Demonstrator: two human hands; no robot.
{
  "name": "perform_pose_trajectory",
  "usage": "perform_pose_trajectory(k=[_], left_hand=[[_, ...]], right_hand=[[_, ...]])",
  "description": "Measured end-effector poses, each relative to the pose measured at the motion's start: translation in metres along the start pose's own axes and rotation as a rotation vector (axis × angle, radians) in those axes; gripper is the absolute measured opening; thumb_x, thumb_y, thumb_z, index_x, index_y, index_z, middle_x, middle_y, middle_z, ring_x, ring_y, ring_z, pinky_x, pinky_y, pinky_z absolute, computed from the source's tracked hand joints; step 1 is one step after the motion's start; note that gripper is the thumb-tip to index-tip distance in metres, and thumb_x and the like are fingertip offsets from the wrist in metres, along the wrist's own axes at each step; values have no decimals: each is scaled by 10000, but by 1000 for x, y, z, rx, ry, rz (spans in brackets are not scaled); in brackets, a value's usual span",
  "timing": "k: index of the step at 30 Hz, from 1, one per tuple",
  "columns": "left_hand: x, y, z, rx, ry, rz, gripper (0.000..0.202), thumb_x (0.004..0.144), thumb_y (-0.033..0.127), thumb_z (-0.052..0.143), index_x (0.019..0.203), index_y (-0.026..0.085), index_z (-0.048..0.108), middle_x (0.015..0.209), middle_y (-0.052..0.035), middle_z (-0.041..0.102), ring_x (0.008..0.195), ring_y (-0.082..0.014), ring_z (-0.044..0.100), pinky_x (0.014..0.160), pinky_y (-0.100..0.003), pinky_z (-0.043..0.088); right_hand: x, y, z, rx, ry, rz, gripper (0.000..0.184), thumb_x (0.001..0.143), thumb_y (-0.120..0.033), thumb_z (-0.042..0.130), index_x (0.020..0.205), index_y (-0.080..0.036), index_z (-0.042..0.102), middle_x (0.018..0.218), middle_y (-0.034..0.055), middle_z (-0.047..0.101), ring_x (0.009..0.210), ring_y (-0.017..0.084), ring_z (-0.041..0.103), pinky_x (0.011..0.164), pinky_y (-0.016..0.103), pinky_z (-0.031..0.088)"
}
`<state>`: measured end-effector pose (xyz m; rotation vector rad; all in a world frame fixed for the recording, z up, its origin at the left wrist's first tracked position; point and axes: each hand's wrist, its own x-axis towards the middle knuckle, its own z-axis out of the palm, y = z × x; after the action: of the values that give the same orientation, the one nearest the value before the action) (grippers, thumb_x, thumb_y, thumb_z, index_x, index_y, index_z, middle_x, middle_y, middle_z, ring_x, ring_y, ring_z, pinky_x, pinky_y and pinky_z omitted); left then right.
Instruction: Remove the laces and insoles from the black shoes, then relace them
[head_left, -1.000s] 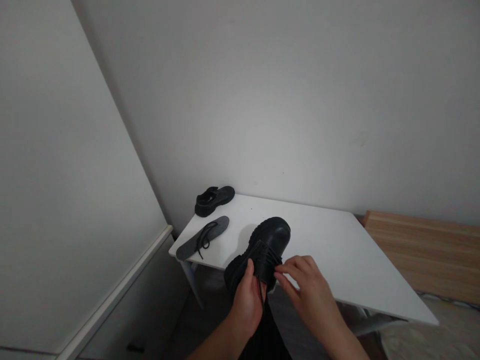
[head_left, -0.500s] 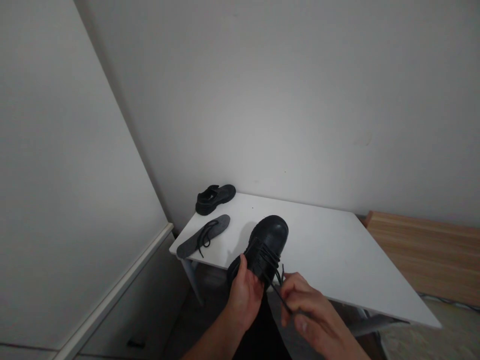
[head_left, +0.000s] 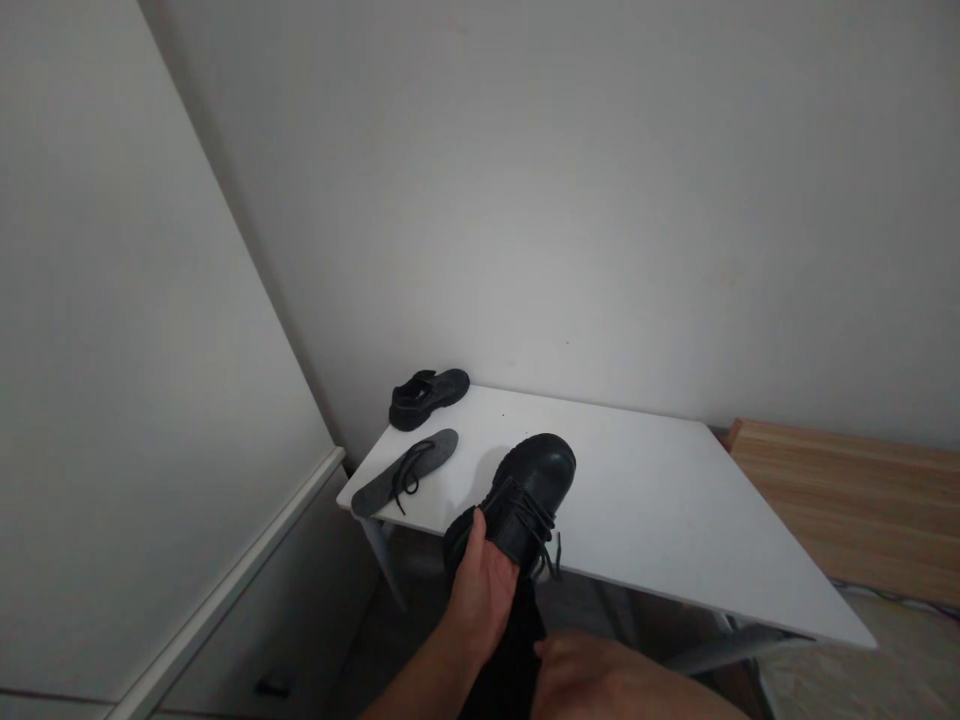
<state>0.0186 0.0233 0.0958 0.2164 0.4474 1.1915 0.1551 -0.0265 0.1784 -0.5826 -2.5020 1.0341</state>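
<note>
My left hand is shut on a black leather lace-up shoe, gripping it near the sole with the toe pointing away from me. Short lace ends hang from the shoe's eyelets. My right hand sits low at the bottom edge, apart from the shoe, and is partly cut off, so I cannot tell its finger position. On the table lie a grey insole with a black lace across it and a second black shoe at the back corner.
The white table stands against a white wall, with a wooden board to its right. A white cabinet stands on the left. Dark trousers show below the shoe.
My right hand has dropped from beside the shoe to the bottom edge of the view, and no lace shows in it. The lace ends now hang by the shoe. My left hand still holds the shoe.
</note>
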Motion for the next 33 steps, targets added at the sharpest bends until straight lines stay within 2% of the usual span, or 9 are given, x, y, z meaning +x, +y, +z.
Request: perform_pose_trajectory(k=[5, 9, 14, 18, 22, 24, 26, 29, 33], left_hand=[[-6, -3, 2, 21, -51, 45, 486, 840, 440, 470, 1181, 104, 551, 1111, -139, 623, 1105, -258, 525, 975, -386, 355], [-9, -9, 6, 58, -30, 162, 306, 806, 303, 549, 1040, 129, 642, 1103, -105, 632, 1150, -238, 487, 1024, -374, 303], [-13, -8, 4, 168, 28, 212, 162, 683, 148, 631, 834, 139, 688, 922, -65, 687, 1041, -245, 555, 996, -378, 331], [-16, 4, 8, 115, -26, 114, 203, 688, 170, 569, 851, 120, 679, 875, -84, 689, 987, -268, 584, 936, -403, 379], [-13, 13, 13, 67, -84, -68, 294, 685, 191, 520, 924, 92, 659, 875, -121, 685, 952, -285, 600, 873, -421, 414], [-12, 15, 13, 89, -58, -98, 315, 637, 140, 516, 914, 92, 656, 845, -116, 686, 911, -279, 612, 842, -415, 425], [-10, 15, 13, 129, -12, -59, 353, 562, 74, 509, 881, 104, 655, 805, -92, 686, 858, -262, 622, 811, -397, 432], [-8, 13, 13, 218, 47, 41, 338, 481, 12, 494, 763, 116, 648, 716, -48, 669, 761, -218, 619, 759, -344, 432], [-6, 10, 9, 331, 130, 95, 205, 505, 21, 518, 653, 120, 619, 616, -12, 622, 621, -154, 575, 657, -286, 415]], right_hand=[[9, 32, 5, -191, 547, 456, 242, 896, -298, 401, 952, -220, 623, 901, 59, 635, 844, 172, 576, 751, 307, 453], [22, 60, 19, -302, 724, 480, 219, 878, -248, 414, 1036, -198, 556, 946, 75, 575, 891, 193, 539, 773, 338, 438], [25, 45, 17, -81, 688, 440, 62, 821, -244, 483, 776, -202, 484, 853, 29, 464, 825, 163, 474, 729, 299, 412], [9, 39, 7, 366, 576, 297, 290, 777, -377, 557, 637, -198, 376, 876, 26, 430, 817, 159, 442, 703, 285, 393], [-3, 50, 6, 754, 692, 81, 433, 722, -522, 583, 564, -190, 355, 766, 21, 459, 812, 178, 453, 742, 317, 389], [-4, 52, 5, 795, 676, 107, 390, 731, -553, 556, 599, -196, 473, 702, 27, 491, 799, 188, 477, 746, 328, 392], [-3, 49, 4, 760, 577, 270, 371, 767, -555, 515, 791, -195, 599, 702, 36, 544, 703, 165, 491, 672, 307, 398], [-4, 39, 0, 609, 463, 482, 354, 821, -477, 502, 1021, -202, 604, 719, 30, 590, 637, 138, 500, 631, 288, 398], [-13, 25, -4, 496, 508, 224, 270, 828, -445, 507, 822, -226, 664, 844, 44, 627, 861, 184, 567, 941, 393, 334]])
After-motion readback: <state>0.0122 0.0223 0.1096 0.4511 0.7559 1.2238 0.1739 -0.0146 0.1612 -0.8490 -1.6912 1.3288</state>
